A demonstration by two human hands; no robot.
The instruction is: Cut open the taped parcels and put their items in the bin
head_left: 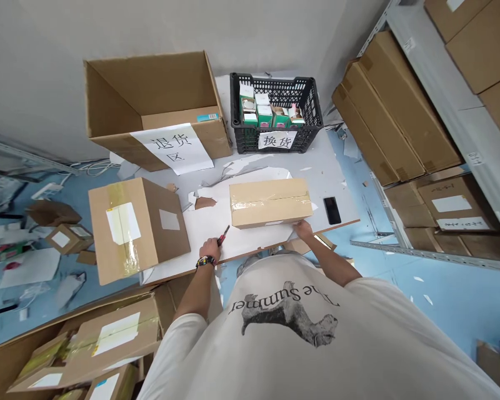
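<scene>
The person's left hand [210, 249], with a beaded band at the wrist, is clenched around a small red-handled cutter [223, 235], its tip pointing toward the far right. The right hand [303, 228] is against the near edge of a taped cardboard box [270, 203], though I cannot tell whether it is gripping. That box lies flat on a white sheet on the surface [312, 155], just beyond the hands and between them. To its left sits a second taped box [137, 228], and to its right lies a black phone [332, 210]. Cut paper scraps [233, 169] are scattered behind the box. At the far left stands an open carton [154, 100] with a paper sign [171, 148], and beside it is a black plastic crate [275, 114] holding small green and white packets [260, 108]. Stacked cartons [395, 111] fill the metal shelf [437, 72] on the right.
</scene>
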